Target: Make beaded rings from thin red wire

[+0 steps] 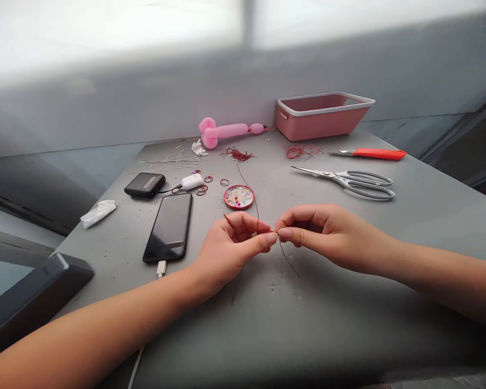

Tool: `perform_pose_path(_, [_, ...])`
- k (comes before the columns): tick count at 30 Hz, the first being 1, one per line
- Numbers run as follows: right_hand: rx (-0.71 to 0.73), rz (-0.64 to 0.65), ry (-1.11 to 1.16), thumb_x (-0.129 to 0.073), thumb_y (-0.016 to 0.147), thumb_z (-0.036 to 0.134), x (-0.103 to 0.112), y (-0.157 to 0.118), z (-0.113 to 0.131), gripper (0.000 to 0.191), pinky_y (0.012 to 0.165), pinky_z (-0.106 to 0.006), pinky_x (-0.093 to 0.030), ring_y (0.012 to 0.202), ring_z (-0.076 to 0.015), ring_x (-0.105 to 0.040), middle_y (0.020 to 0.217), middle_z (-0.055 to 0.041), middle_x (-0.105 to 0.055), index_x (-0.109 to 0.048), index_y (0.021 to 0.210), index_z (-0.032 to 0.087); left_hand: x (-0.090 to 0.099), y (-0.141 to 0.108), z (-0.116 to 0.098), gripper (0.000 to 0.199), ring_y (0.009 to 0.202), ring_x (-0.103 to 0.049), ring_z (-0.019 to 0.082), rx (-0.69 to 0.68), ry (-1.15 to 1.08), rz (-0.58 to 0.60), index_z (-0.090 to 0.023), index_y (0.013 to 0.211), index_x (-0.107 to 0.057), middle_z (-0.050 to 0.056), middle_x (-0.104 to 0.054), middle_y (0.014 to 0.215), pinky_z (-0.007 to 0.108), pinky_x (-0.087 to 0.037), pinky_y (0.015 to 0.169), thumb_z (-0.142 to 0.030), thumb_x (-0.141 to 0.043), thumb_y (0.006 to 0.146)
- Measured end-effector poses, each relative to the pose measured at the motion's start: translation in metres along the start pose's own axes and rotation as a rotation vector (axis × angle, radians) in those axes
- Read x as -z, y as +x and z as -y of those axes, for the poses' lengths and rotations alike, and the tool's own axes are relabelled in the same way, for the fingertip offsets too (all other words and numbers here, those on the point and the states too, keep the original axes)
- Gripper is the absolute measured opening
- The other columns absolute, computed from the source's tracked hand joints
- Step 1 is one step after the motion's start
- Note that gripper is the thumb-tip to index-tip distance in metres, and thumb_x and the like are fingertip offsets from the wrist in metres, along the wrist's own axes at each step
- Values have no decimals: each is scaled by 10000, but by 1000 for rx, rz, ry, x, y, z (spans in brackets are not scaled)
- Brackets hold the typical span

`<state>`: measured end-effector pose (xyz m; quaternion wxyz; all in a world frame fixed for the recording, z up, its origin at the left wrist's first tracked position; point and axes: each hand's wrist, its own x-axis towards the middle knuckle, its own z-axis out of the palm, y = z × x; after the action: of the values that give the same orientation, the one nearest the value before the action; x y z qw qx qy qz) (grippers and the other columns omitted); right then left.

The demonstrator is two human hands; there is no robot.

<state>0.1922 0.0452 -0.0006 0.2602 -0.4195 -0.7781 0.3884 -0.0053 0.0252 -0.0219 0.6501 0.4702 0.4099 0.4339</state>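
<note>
Between thumb and fingers, my left hand (237, 243) pinches a thin dark red cord (256, 202). Fingertip to fingertip with it, my right hand (328, 232) pinches the same cord. One strand rises above the left fingers, and another hangs down below the right fingertips. A small bead seems to sit on the cord by the left fingers, partly hidden. Just beyond the hands lies a round red-rimmed dish (238, 198) of pale and red beads.
Left of the hands are a phone (169, 227), a black box (144, 185) and a white device (191, 181). Scissors (348, 181), a red cutter (378, 154), cord bundles (240, 155), a pink balloon (230, 131) and a pink bin (319, 125) lie farther back on the grey table (328, 324).
</note>
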Motion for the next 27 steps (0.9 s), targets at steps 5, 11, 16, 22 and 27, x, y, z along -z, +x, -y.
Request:
perform_pose_path(5, [156, -74, -84, -567, 899, 312, -2, -2, -4, 185, 523, -229, -498, 631, -134, -635, 754, -28, -714, -709, 861, 199, 3, 1, 0, 235, 719, -630, 94, 38, -13, -20, -171, 763, -667, -21, -674, 759, 249, -518, 745, -275, -854, 667])
perform_pose_path(11, [767, -338, -442, -536, 892, 57, -3, 1, -17, 183, 679, -271, -566, 773, -140, -638, 887, -64, -661, -631, 991, 177, 3, 5, -3, 238, 708, -604, 64, 132, -198, -64, -160, 739, -647, -38, -639, 745, 223, -524, 741, -224, -859, 651])
perform_pose_path(16, [1050, -467, -782, -659, 823, 47, 0, 3, -23, 210, 765, -364, -607, 861, -206, -634, 893, -96, -652, -632, 1008, 142, 1, 6, -5, 249, 672, -618, 54, 215, -369, -80, -153, 751, -627, -36, -636, 696, 177, -539, 691, -159, -853, 647])
perform_pose_path(22, [1055, -553, -826, -724, 790, 86, -5, 3, -24, 220, 681, -369, -593, 802, -202, -611, 870, -85, -671, -638, 981, 153, -2, 3, -5, 237, 646, -635, 55, 247, -420, -73, -146, 740, -622, -22, -664, 676, 163, -554, 673, -133, -843, 655])
perform_pose_path(27, [992, -515, -723, -683, 796, 27, -10, 4, -23, 201, 658, -370, -561, 754, -193, -586, 837, -101, -660, -616, 965, 113, -2, 3, -4, 243, 645, -640, 50, 238, -419, -63, -142, 726, -632, -33, -663, 685, 160, -553, 674, -129, -857, 636])
